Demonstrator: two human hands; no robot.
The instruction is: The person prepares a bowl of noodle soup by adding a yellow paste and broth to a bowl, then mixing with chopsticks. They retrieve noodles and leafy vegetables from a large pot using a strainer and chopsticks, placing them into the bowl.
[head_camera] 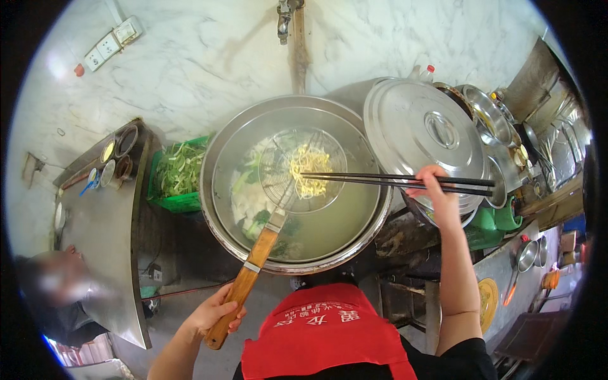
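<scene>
My left hand grips the wooden handle of a wire skimmer. The skimmer's round mesh lies over the broth in a large steel pot. A clump of bean sprouts rests on the mesh. In my right hand is a pair of long black chopsticks, their tips touching the sprouts. Leafy greens and pale chunks of food sit in the cloudy broth on the pot's left side.
A steel lid leans at the pot's right. Left stands a green basket of cut greens. Beyond it, a metal counter holds several small containers, with another person beside it. Steel bowls stack up at right.
</scene>
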